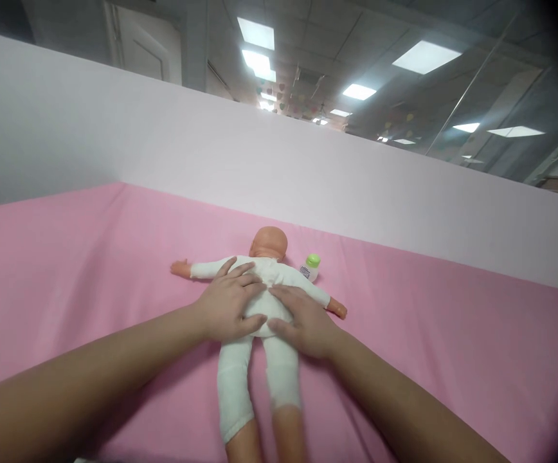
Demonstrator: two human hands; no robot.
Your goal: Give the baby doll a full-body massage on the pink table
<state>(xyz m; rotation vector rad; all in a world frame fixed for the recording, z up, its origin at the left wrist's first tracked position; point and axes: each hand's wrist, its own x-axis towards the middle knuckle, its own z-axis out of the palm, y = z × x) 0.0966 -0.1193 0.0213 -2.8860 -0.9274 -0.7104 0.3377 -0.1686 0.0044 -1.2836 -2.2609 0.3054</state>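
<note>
A baby doll [269, 315] with a white cloth body lies face down, its bald head pointing away from me and its arms spread out sideways. My left hand [231, 299] rests flat on the left side of the doll's back, fingers spread. On the right side of the back lies my right hand [308, 321], its fingers stretched out and the thumb apart. Both thumbs point inward at the lower back, close to each other. A small bottle [310, 267] with a green cap lies beside the doll's right-hand shoulder, touched by neither hand.
Pink sheeting [428, 334] with some folds covers the surface under the doll. A white wall panel [308, 167] rises behind it. Above the panel are a glass partition and lit ceiling panels [426, 56].
</note>
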